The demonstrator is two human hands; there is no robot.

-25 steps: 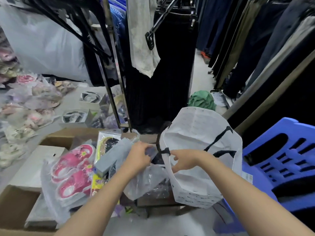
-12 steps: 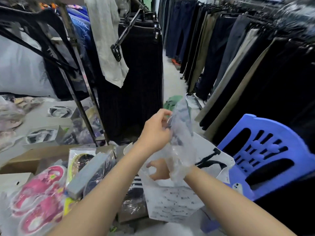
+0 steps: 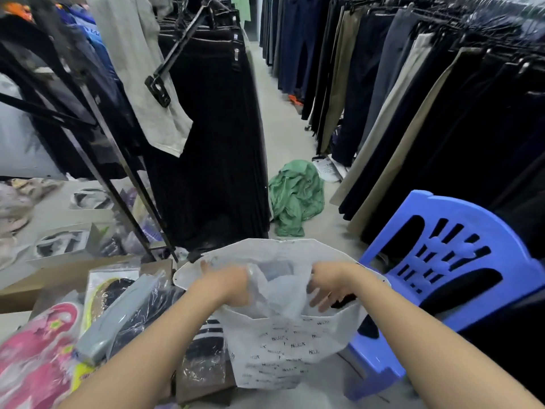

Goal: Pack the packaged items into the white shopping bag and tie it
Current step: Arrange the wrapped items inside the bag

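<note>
The white shopping bag [image 3: 283,346] with small black lettering stands open in front of me. A clear-wrapped package [image 3: 274,287] sits in its mouth. My left hand [image 3: 228,286] grips the package's left side inside the bag. My right hand [image 3: 330,286] is at the package's right side, fingers curled down over the plastic near the bag's rim. More packaged items lie to the left: a grey wrapped pack [image 3: 118,317], pink slippers in plastic [image 3: 38,358] and a dark striped pack [image 3: 203,349].
A blue plastic chair [image 3: 442,261] stands right of the bag. A green garment [image 3: 295,196] lies on the floor aisle ahead. Racks of dark trousers [image 3: 413,98] line the right, and a black skirt rack [image 3: 212,143] is ahead left. Cardboard boxes [image 3: 59,278] hold goods at left.
The package that my left hand held up above the bag has come down into the bag's mouth. Both hands now sit at the bag opening, and the view has tilted up.
</note>
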